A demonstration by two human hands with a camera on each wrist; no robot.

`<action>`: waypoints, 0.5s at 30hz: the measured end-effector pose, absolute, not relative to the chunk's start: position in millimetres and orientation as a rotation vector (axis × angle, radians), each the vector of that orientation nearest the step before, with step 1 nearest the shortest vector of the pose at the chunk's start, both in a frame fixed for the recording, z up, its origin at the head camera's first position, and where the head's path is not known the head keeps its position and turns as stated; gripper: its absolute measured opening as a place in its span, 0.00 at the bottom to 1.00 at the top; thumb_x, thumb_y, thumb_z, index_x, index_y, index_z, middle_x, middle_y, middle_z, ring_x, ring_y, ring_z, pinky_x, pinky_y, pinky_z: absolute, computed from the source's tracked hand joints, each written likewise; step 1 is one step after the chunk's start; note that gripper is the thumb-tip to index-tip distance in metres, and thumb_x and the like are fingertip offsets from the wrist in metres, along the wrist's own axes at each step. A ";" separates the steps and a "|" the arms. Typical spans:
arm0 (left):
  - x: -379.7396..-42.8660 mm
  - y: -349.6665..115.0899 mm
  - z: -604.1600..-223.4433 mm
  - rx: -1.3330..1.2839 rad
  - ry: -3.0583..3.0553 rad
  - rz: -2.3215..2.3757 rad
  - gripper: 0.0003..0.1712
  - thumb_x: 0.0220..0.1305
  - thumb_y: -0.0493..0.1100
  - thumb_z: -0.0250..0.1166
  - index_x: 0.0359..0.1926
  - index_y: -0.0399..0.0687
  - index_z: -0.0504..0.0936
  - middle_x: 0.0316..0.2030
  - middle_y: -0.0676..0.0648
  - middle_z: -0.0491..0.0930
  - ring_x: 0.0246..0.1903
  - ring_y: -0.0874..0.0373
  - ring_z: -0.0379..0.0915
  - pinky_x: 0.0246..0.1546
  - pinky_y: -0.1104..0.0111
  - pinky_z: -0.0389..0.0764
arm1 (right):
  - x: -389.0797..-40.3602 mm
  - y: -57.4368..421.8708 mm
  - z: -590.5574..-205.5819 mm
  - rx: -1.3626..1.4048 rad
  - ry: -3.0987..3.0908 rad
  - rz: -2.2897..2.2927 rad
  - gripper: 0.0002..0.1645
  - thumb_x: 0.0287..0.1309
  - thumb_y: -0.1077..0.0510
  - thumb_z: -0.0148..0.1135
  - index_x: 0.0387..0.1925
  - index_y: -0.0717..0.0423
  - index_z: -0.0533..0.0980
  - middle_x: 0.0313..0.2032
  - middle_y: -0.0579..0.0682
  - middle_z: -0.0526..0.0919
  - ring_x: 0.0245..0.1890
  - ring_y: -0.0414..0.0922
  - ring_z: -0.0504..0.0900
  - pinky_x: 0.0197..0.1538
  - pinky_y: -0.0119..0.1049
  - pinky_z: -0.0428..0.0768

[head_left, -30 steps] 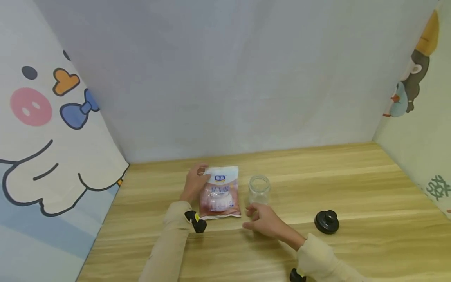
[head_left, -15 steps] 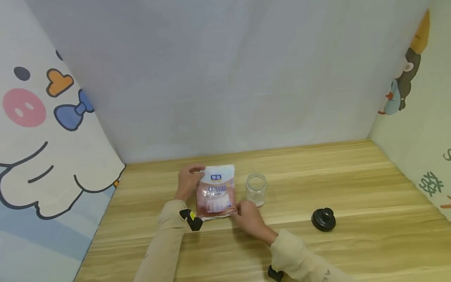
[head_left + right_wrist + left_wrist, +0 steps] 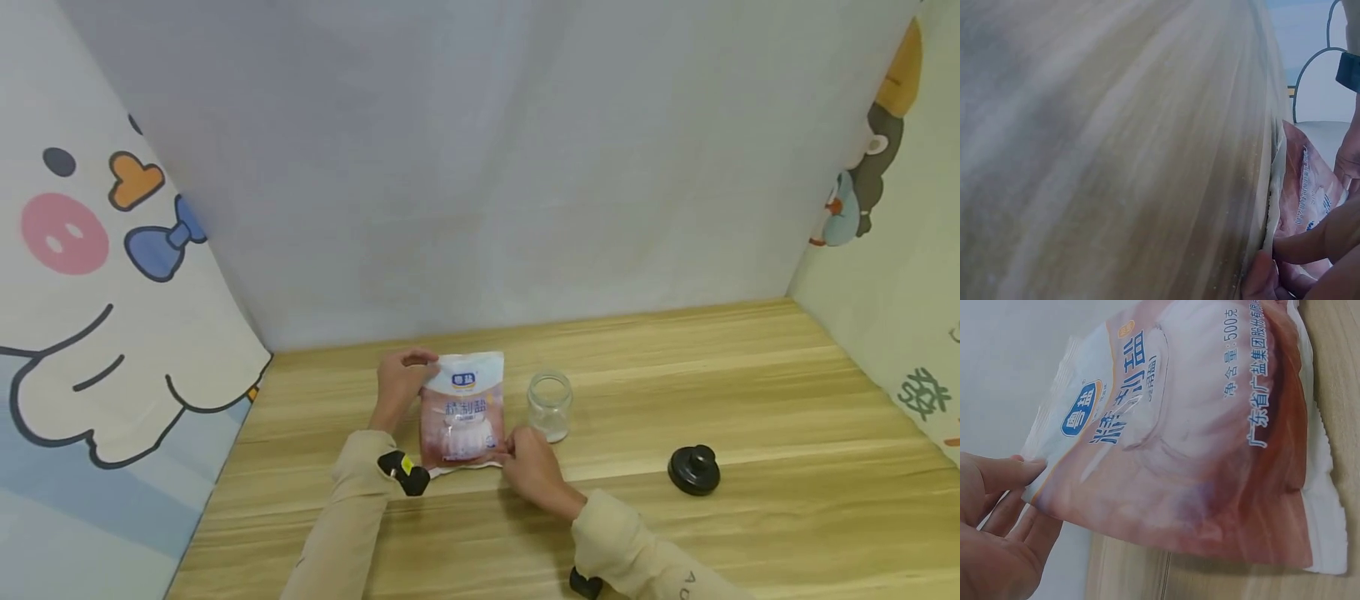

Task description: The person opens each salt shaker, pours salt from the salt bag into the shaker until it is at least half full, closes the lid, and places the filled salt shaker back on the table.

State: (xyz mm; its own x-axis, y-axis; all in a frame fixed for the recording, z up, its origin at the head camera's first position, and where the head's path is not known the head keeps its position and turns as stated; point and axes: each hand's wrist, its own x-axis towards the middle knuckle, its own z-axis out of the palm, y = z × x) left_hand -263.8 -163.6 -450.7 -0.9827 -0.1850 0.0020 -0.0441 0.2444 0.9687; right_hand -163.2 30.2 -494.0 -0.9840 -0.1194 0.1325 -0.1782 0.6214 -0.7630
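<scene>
A pink and white bag of salt [image 3: 462,417] leans up from the wooden table, its printed front facing me. At its upper left corner my left hand [image 3: 400,385] pinches the edge; in the left wrist view the thumb of that hand [image 3: 1007,531] lies over the front of the bag [image 3: 1210,425]. My right hand [image 3: 535,471] pinches the lower right corner. The right wrist view has thumb and finger of this hand [image 3: 1329,244] at the white bottom seam of the bag [image 3: 1294,169]. Just right of the bag stands a lidless glass jar [image 3: 550,404], whitish at its bottom.
A round black lid with a knob [image 3: 693,469] lies on the wooden table [image 3: 750,383], right of the jar. A plain grey-white backdrop [image 3: 480,208] rises behind the table, with cartoon-printed panels at the left and right.
My right hand has moved left from in front of the jar to the bag's lower right corner and taken hold of it. The left hand stays at the upper left corner.
</scene>
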 end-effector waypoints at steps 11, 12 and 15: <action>-253.5 -165.8 -440.2 0.253 -2.313 -1.929 0.11 0.49 0.29 0.68 0.37 0.34 0.83 0.32 0.41 0.83 0.26 0.57 0.77 0.16 0.73 0.78 | -161.7 35.3 -492.2 0.306 -2.631 1.568 0.07 0.45 0.74 0.63 0.23 0.64 0.73 0.22 0.50 0.76 0.24 0.41 0.72 0.26 0.29 0.74; -252.3 -165.8 -439.1 0.255 -2.319 -1.915 0.10 0.50 0.29 0.68 0.37 0.35 0.83 0.32 0.41 0.83 0.27 0.57 0.77 0.16 0.73 0.78 | -161.7 35.9 -492.2 0.300 -2.620 1.596 0.08 0.46 0.75 0.63 0.23 0.64 0.73 0.22 0.51 0.77 0.24 0.41 0.73 0.26 0.29 0.75; -248.7 -165.8 -436.3 0.248 -2.352 -1.851 0.10 0.50 0.30 0.68 0.37 0.37 0.83 0.33 0.41 0.81 0.29 0.55 0.76 0.18 0.72 0.79 | -161.9 38.0 -494.4 0.276 -2.593 1.663 0.08 0.44 0.75 0.65 0.25 0.66 0.74 0.24 0.52 0.78 0.26 0.42 0.76 0.29 0.28 0.78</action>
